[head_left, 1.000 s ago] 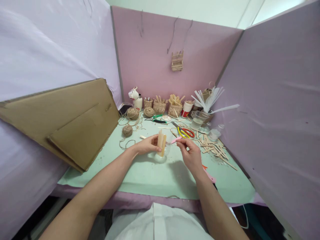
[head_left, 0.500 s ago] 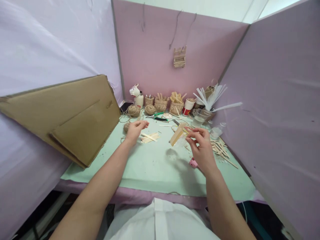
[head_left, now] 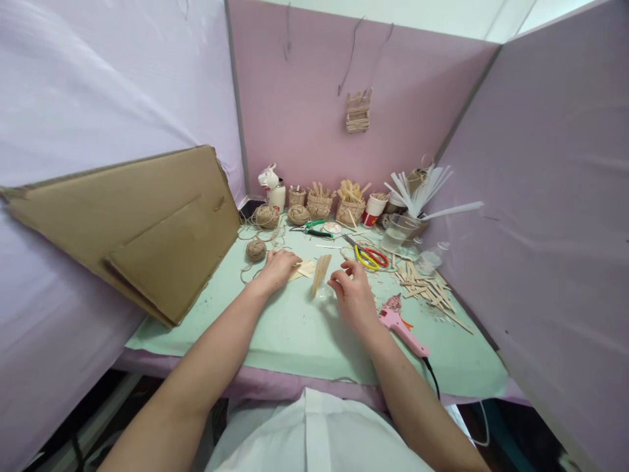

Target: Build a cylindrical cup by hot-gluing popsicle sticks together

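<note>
Left hand: palm down, fingers curving over the near-left end of the flat sticks; cannot tell whether it is gripping any. Right hand: thumb and fingertips standing close together, gap narrow, at the clear cup; whether they are pinching it is not showing.

Panel of sticks is standing at the cup's left side, between the two hands. Its long axis is running steeply up from the table, top leaning a little to the right. The right hand is sitting nearer to it, with the panel lying just to the left of those fingertips. The flat sticks are lying on the other side, between left hand and panel, their long axes running roughly crosswise.

Glue gun is resting beside the right forearm, nozzle pointing away from the person. Scissors are lying beyond the right hand.
</note>
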### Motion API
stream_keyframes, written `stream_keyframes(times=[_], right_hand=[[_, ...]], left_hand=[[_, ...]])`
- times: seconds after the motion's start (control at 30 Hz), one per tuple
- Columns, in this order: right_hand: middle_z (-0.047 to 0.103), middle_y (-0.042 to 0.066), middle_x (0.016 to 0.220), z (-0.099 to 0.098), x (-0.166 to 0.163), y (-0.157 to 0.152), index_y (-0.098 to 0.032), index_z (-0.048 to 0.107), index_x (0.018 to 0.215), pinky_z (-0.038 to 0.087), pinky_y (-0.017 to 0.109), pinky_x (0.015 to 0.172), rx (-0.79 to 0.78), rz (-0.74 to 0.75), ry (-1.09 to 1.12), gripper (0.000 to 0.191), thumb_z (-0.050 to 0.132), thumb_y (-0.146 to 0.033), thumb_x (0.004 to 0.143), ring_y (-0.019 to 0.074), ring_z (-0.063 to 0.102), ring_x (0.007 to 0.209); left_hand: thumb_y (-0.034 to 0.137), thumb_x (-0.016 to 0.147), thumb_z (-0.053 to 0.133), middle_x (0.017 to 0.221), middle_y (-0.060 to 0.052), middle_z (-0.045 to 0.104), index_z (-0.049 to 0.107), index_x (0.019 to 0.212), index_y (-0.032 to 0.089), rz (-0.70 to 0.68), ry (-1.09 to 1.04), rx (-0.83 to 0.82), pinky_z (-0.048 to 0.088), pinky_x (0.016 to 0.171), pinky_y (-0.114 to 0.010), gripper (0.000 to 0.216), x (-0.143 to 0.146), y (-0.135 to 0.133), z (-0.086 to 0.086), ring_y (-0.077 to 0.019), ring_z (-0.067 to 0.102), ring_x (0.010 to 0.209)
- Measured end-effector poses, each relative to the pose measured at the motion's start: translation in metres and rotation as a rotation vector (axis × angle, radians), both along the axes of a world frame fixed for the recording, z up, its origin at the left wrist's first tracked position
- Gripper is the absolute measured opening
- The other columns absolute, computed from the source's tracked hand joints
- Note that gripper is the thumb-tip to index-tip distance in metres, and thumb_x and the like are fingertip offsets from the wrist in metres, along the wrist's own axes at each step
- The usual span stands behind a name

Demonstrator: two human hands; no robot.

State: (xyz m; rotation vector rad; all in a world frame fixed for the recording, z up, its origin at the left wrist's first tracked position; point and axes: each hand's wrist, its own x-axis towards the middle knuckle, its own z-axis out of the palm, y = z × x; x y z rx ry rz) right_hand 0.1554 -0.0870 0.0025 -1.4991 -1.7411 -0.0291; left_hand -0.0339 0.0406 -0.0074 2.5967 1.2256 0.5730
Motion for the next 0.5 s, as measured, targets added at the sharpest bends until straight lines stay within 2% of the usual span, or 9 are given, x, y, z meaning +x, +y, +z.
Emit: stream_keyframes(times=[0.1,0.3,0.5], right_hand=[[0.050,0.012,0.114,-0.0014,0.0015,0.0003,-0.022,0.066,0.087,0.049,0.042,0.084,0.021,-0.013,-0.029,0.018,0.049,-0.025,0.089,0.0253,0.051,0.097],[0.044,0.013,0.121,-0.0027,0.0036,-0.0051,-0.023,0.060,0.114,0.047,0.046,0.093,0.058,-0.011,-0.002,0.027,0.053,-0.030,0.090,0.0264,0.051,0.104],[0.041,0.015,0.124,-0.0024,0.0084,-0.0088,-0.021,0.055,0.119,0.045,0.051,0.096,0.076,0.008,-0.011,0.031,0.055,-0.032,0.090,0.0270,0.050,0.108]], left_hand=[[0.022,0.086,0.048,0.094,-0.011,0.070,0.074,0.092,0.019,0.006,0.041,0.001,0.031,0.091,-0.041,0.026,-0.0003,0.0012,0.0004,-0.0273,0.057,0.098],[0.013,0.079,0.048,0.092,-0.010,0.070,0.073,0.096,0.019,0.002,0.055,-0.006,0.032,0.086,-0.038,0.031,-0.0006,-0.0007,0.0049,-0.0259,0.059,0.092],[0.012,0.079,0.047,0.091,-0.011,0.067,0.074,0.090,0.017,0.015,-0.031,-0.010,0.037,0.088,-0.038,0.029,-0.0003,0.0013,0.0035,-0.0255,0.058,0.094]])
